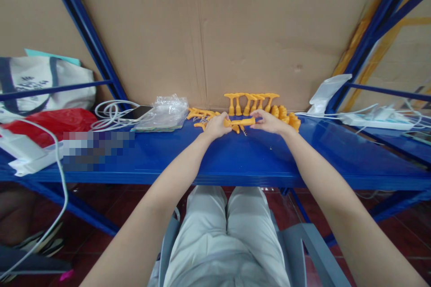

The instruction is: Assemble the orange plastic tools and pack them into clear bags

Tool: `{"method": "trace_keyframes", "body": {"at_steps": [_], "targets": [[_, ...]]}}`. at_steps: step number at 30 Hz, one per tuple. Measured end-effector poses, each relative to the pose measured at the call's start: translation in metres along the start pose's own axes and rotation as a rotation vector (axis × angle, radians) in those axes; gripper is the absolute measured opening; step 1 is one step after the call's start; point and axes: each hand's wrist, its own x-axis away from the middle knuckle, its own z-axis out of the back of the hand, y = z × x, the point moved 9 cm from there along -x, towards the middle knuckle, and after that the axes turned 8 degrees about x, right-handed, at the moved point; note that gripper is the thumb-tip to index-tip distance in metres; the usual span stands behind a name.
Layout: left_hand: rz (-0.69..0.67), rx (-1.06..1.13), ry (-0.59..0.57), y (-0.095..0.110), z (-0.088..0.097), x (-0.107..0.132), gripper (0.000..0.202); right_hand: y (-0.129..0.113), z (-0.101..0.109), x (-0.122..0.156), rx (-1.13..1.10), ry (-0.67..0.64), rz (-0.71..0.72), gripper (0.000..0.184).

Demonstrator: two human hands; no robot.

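Both my hands meet over the blue shelf [235, 161]. My left hand [217, 126] and my right hand [268, 121] are each closed on one end of an orange plastic rod-shaped part [243, 122] held level just above the shelf. Small orange pieces and a screw-like bit [241, 130] lie under it. Behind stand several upright orange T-shaped parts [251, 102] against the cardboard. A heap of flat orange parts [199, 115] lies left of my left hand, and a row of rounded orange parts [286, 115] lies by my right wrist.
A crumpled clear plastic bag [166, 112], a phone [136, 112] and coiled white cable [109, 114] lie at the left. Farther left are a red bag [54, 122] and a tote bag [40, 83]. A power strip [373, 121] with cables lies at the right. Cardboard [215, 36] backs the shelf.
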Motion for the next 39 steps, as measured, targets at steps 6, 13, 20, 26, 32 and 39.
{"method": "trace_keyframes", "body": {"at_steps": [6,13,20,26,32,39], "targets": [[-0.020,-0.002,0.016,0.001,0.003,0.000,0.034,-0.005,-0.005,0.011,-0.337,-0.098,-0.180,0.019],[-0.044,0.011,0.034,0.002,0.005,0.000,0.033,-0.001,-0.017,0.015,-0.324,-0.134,-0.339,0.055],[-0.034,0.040,0.036,0.001,0.002,-0.001,0.033,0.004,-0.019,0.021,-0.200,-0.180,-0.416,0.058],[-0.014,0.056,0.036,-0.003,0.003,-0.003,0.032,-0.004,-0.007,0.019,-0.217,-0.155,-0.288,0.042],[-0.012,0.013,0.038,0.000,0.006,-0.001,0.033,-0.003,-0.009,0.015,-0.270,-0.153,-0.238,0.021],[-0.016,0.039,0.048,-0.001,0.007,-0.001,0.035,-0.004,-0.008,0.014,-0.249,-0.186,-0.206,0.025]]}}
